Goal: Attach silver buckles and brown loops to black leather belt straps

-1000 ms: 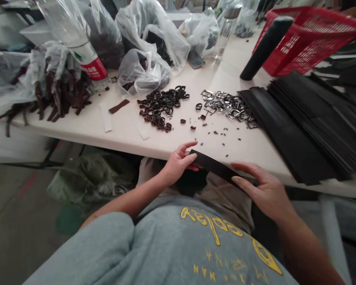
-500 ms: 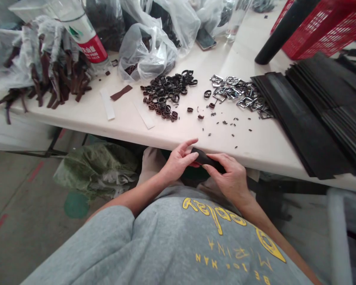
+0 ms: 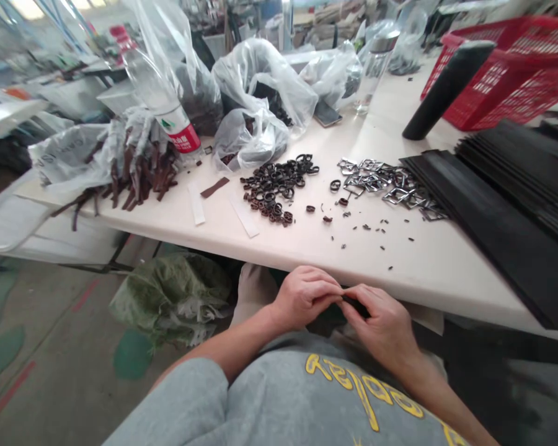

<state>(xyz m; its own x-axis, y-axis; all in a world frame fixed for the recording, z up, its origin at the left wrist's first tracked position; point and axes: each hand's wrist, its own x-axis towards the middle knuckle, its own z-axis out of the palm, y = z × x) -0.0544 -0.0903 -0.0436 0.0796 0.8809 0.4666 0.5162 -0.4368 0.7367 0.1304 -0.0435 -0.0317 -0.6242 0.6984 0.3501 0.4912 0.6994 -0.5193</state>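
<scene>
Just off the table's front edge, my left hand (image 3: 307,296) and my right hand (image 3: 384,319) meet with fingertips pinched together. Both are closed on a black strap (image 3: 357,306), of which only a short dark part shows under my right fingers; the rest is hidden. On the table beyond lies a heap of small black and brown strap loops (image 3: 274,186). Right of it are silver metal buckles (image 3: 376,179) in a loose pile. Long black strips (image 3: 483,229) lie stacked at the right.
A red plastic basket (image 3: 497,74) and a black cylinder (image 3: 446,93) stand at back right. Plastic bags (image 3: 255,133), a phone (image 3: 328,114), a clear bottle (image 3: 174,118) and bundled brown straps (image 3: 139,167) line the back and left. Black scraps (image 3: 381,230) are scattered near me. A green sack (image 3: 177,297) sits below.
The view has tilted up, so the table appears lower. My left fingers, earlier spread along the strap, have folded over and closed beside my right fingertips, hiding more of it.
</scene>
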